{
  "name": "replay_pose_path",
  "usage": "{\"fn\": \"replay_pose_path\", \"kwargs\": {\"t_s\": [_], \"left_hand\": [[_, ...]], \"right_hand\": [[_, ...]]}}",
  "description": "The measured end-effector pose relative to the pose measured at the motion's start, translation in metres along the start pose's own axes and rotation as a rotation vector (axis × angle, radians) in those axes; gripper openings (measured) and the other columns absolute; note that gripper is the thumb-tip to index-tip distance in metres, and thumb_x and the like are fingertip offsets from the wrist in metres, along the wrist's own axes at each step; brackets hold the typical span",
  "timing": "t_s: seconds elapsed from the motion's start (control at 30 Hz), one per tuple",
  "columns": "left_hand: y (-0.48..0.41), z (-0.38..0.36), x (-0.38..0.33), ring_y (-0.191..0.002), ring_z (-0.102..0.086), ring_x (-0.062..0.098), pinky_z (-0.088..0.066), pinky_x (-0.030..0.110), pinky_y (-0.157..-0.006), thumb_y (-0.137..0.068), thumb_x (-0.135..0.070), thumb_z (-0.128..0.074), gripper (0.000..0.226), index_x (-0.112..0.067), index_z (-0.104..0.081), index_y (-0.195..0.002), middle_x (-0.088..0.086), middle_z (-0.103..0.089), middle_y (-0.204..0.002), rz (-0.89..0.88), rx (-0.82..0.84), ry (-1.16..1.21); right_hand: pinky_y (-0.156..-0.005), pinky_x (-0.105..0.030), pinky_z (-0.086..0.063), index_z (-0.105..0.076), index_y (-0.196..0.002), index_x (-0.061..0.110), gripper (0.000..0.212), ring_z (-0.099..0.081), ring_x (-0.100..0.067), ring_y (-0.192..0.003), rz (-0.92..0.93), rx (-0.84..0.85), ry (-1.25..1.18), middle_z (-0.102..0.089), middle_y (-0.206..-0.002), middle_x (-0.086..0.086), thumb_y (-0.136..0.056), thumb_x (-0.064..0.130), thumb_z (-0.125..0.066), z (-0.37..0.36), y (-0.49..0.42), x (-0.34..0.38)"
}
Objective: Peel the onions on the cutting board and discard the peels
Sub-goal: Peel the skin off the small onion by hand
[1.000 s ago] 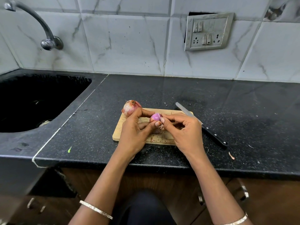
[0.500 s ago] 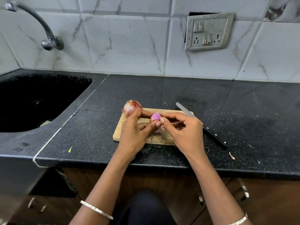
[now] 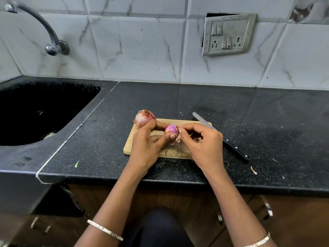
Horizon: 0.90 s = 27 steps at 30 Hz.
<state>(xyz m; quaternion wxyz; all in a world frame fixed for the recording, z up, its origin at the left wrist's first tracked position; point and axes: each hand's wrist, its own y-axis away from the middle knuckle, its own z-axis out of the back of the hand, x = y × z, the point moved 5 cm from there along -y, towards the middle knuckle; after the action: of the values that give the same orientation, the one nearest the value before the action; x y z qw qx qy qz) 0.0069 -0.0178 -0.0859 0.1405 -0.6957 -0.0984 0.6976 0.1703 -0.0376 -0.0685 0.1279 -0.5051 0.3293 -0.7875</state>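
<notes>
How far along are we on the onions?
Done: the small onion shows bare purple flesh on top. In hand: the left hand grips it over the board while the right hand pinches a peel hanging off it. Left: the big onion at the board's far corner wears its full dry skin, and scraps on the board await discarding.

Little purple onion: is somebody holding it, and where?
The left hand grips the little purple onion around its sides; the right hand pinches its loose peel.
</notes>
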Motion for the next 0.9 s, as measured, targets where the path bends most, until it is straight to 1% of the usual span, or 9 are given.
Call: {"fn": "replay_pose_path", "kwargs": {"t_s": [0.07, 0.27, 0.33, 0.47, 0.57, 0.63, 0.7, 0.8, 0.9], "left_hand": [[-0.0002, 0.0007, -0.0010, -0.074, -0.074, 0.004, -0.057, 0.016, -0.067, -0.084, -0.005, -0.078, 0.026, 0.003, -0.068, -0.106, -0.007, -0.075, -0.088, -0.014, -0.011, -0.011], [-0.0007, 0.0033, 0.0025, -0.081, -0.078, 0.020, -0.060, 0.022, -0.071, -0.082, -0.008, -0.080, 0.024, -0.006, -0.067, -0.102, 0.012, -0.076, -0.098, -0.002, -0.030, 0.001], [-0.0007, 0.0034, 0.0015, -0.079, -0.077, 0.017, -0.060, 0.021, -0.069, -0.082, -0.006, -0.081, 0.025, -0.004, -0.066, -0.102, 0.011, -0.075, -0.097, -0.012, -0.024, -0.005], [0.0003, 0.0014, -0.0014, -0.072, -0.071, -0.001, -0.054, 0.012, -0.065, -0.082, -0.001, -0.080, 0.027, 0.007, -0.066, -0.104, -0.002, -0.070, -0.089, -0.047, -0.010, -0.051], [0.0002, 0.0013, 0.0005, -0.073, -0.073, 0.001, -0.055, 0.014, -0.066, -0.082, -0.004, -0.081, 0.027, 0.006, -0.067, -0.104, -0.003, -0.073, -0.089, -0.045, 0.000, -0.034], [-0.0001, 0.0017, 0.0009, -0.073, -0.073, 0.001, -0.056, 0.015, -0.067, -0.083, -0.004, -0.080, 0.026, 0.005, -0.067, -0.104, -0.003, -0.074, -0.089, -0.048, -0.013, -0.030], [-0.0005, 0.0030, 0.0010, -0.075, -0.073, 0.003, -0.056, 0.015, -0.068, -0.084, -0.003, -0.079, 0.025, 0.004, -0.068, -0.105, -0.002, -0.075, -0.090, -0.047, -0.029, -0.013], [-0.0011, 0.0034, 0.0015, -0.080, -0.076, 0.011, -0.058, 0.019, -0.072, -0.084, -0.003, -0.078, 0.025, 0.001, -0.069, -0.107, 0.003, -0.077, -0.096, -0.041, -0.024, 0.022], [-0.0014, 0.0029, 0.0018, -0.079, -0.076, 0.010, -0.058, 0.018, -0.072, -0.085, -0.002, -0.077, 0.023, 0.001, -0.070, -0.107, 0.001, -0.077, -0.094, -0.043, -0.014, 0.031]], "right_hand": [[-0.074, -0.023, -0.058, -0.081, -0.097, 0.013, 0.012, -0.072, -0.006, -0.086, -0.007, 0.026, -0.034, -0.077, -0.090, 0.010, -0.087, 0.009, -0.077, -0.0006, 0.0002, 0.0009], [-0.077, -0.026, -0.058, -0.082, -0.099, 0.014, 0.013, -0.073, -0.005, -0.087, 0.010, 0.044, -0.041, -0.077, -0.091, 0.009, -0.086, 0.011, -0.079, -0.0017, -0.0008, -0.0015], [-0.078, -0.028, -0.059, -0.082, -0.097, 0.012, 0.012, -0.073, -0.007, -0.087, -0.010, 0.052, -0.069, -0.078, -0.090, 0.008, -0.086, 0.010, -0.079, -0.0020, -0.0009, -0.0041], [-0.078, -0.026, -0.058, -0.082, -0.095, 0.012, 0.011, -0.073, -0.006, -0.085, -0.036, 0.042, -0.087, -0.078, -0.088, 0.008, -0.086, 0.007, -0.078, -0.0016, -0.0006, -0.0056], [-0.075, -0.029, -0.059, -0.082, -0.091, 0.012, 0.010, -0.073, -0.008, -0.083, -0.038, 0.023, -0.074, -0.078, -0.086, 0.008, -0.086, 0.005, -0.077, -0.0022, -0.0005, -0.0046], [-0.076, -0.029, -0.059, -0.082, -0.094, 0.012, 0.009, -0.074, -0.008, -0.084, -0.045, 0.032, -0.089, -0.078, -0.087, 0.009, -0.087, 0.008, -0.077, -0.0022, -0.0003, -0.0036], [-0.078, -0.026, -0.059, -0.081, -0.099, 0.013, 0.012, -0.073, -0.006, -0.087, -0.031, 0.049, -0.090, -0.078, -0.090, 0.010, -0.087, 0.011, -0.078, -0.0017, 0.0001, -0.0010], [-0.080, -0.025, -0.058, -0.081, -0.101, 0.012, 0.014, -0.073, -0.003, -0.090, 0.013, 0.033, -0.054, -0.078, -0.093, 0.009, -0.087, 0.013, -0.078, -0.0008, 0.0004, 0.0011], [-0.086, -0.020, -0.057, -0.079, -0.108, 0.011, 0.019, -0.071, 0.001, -0.096, 0.024, 0.018, -0.022, -0.078, -0.101, 0.006, -0.089, 0.014, -0.077, -0.0018, -0.0001, -0.0012]]}}
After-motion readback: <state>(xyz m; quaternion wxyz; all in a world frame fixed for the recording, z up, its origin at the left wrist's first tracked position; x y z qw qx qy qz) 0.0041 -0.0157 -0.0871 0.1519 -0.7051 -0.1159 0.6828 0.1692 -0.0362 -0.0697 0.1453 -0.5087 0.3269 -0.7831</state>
